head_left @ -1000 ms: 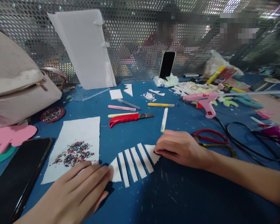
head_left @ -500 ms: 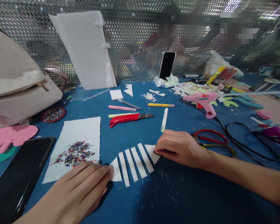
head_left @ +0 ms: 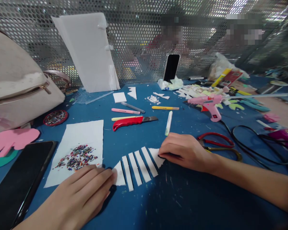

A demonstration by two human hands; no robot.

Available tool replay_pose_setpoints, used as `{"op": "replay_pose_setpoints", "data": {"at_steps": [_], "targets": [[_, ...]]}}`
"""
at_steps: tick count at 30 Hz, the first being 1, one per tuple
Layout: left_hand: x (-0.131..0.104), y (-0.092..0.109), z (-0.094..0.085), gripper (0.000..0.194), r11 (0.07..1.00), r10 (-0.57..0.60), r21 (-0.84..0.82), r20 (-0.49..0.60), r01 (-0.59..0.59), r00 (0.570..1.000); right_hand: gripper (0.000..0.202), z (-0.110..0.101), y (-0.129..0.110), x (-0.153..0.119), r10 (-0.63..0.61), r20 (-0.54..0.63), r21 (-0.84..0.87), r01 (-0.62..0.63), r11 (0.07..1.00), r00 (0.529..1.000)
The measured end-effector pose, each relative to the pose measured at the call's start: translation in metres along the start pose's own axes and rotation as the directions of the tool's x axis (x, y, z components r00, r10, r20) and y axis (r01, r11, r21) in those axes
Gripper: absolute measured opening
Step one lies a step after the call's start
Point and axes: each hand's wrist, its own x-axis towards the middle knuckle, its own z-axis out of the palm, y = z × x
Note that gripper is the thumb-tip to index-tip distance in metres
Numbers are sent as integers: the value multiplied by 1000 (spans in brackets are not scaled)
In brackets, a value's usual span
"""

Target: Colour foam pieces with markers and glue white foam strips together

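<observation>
A row of white cut pieces, foam or card by their look, lies on the blue table: several narrow slanted strips (head_left: 135, 167) between two pointed end pieces. My left hand (head_left: 84, 191) has its fingers together, with the fingertips on the left end piece (head_left: 120, 176). At the other end, my right hand (head_left: 184, 151) pinches the tip of the right end piece (head_left: 156, 156); its thumb is partly hidden. Gaps show between the strips. Beyond the row lies a red-handled knife (head_left: 128, 123), its blade pointing right.
Left are a white sheet (head_left: 85, 134) with loose glitter (head_left: 80, 156), a phone (head_left: 16, 185) and a bag (head_left: 21, 86). Markers (head_left: 126, 111) lie behind the knife. A pink glue gun (head_left: 208, 103), red-handled pliers (head_left: 216, 140) and a black cable (head_left: 244, 150) occupy the right.
The view has shifted very slightly. Both hands and the white pieces stay in place.
</observation>
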Motion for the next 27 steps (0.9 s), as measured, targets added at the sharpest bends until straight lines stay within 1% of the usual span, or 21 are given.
{"op": "replay_pose_setpoints", "data": {"at_steps": [6,13,20,27], "targets": [[0,-1,1,32,1000,-4,-15,0,4,1000,12,0,0,-1,4,11,4,-4,1000,1000],[1,0,0,33,999,-17,-27,-9,17,1000,14,-1,-1,0,-7,3,4,7,1000,1000],[3,1,0,34,999,-31,-30,-5,31,999,11,0,0,0,-2,5,13,2,1000,1000],[3,-3,-3,34,1000,15,8,5,-15,1000,16,-2,-2,1,-9,-3,1,9,1000,1000]]}}
